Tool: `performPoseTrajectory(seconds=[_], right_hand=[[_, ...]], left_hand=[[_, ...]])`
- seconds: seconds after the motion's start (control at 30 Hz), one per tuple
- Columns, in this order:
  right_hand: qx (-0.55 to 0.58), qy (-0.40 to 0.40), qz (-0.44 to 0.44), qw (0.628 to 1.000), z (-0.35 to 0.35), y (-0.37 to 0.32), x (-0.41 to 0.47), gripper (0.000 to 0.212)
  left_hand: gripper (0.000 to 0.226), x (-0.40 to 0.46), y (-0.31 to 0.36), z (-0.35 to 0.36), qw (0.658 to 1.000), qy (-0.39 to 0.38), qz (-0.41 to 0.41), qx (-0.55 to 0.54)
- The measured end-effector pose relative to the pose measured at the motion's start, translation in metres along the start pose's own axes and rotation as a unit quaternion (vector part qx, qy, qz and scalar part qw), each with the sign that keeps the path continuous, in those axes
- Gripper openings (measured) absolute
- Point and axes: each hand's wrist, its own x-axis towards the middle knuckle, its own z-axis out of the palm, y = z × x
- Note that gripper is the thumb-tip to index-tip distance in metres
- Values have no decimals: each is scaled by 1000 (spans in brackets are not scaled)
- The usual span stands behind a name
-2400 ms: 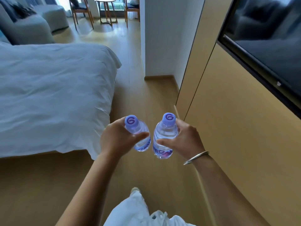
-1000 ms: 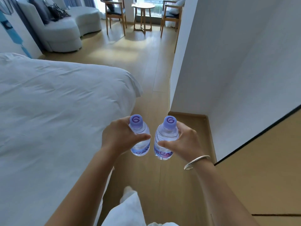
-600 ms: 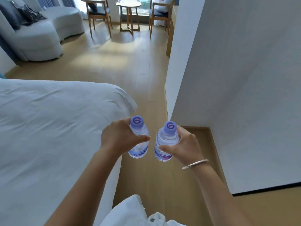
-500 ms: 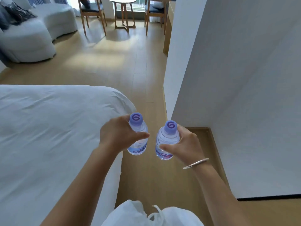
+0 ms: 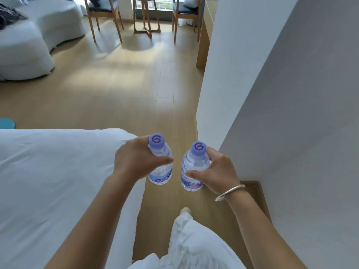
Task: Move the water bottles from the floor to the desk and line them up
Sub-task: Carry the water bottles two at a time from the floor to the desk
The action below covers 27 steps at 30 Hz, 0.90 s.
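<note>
I carry two small clear water bottles with purple caps, upright in front of me above the wooden floor. My left hand (image 5: pixel 134 160) grips the left bottle (image 5: pixel 160 167) round its upper body. My right hand (image 5: pixel 217 171) grips the right bottle (image 5: pixel 194 167), a metal bangle on that wrist. The bottles hang a hand's width apart and do not touch. A light wooden desk (image 5: pixel 206 30) shows partly at the far right, behind the white wall corner; its top is mostly hidden.
A white bed (image 5: pixel 58 181) fills the left side. A white wall (image 5: pixel 272 94) stands close on the right, leaving a narrow floor strip between. Farther off are a grey sofa (image 5: pixel 29 39), a round table (image 5: pixel 144 14) and two wooden chairs (image 5: pixel 101 14).
I have walked forward along the bed past the wooden panel and the screen. The wall corner and the sitting area are nearer. Both hands keep their bottles, now slightly farther apart.
</note>
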Motion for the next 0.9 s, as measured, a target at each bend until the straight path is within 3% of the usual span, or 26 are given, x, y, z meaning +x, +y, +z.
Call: performPoseTrajectory(seconds=[0.4, 0.9], right_hand=[[-12, -6, -38, 999, -29, 5, 246, 45], [0, 29, 35, 999, 8, -22, 540, 36]], left_hand=[[34, 217, 21, 0, 997, 44, -54, -21], [31, 563, -2, -34, 998, -43, -37, -42]])
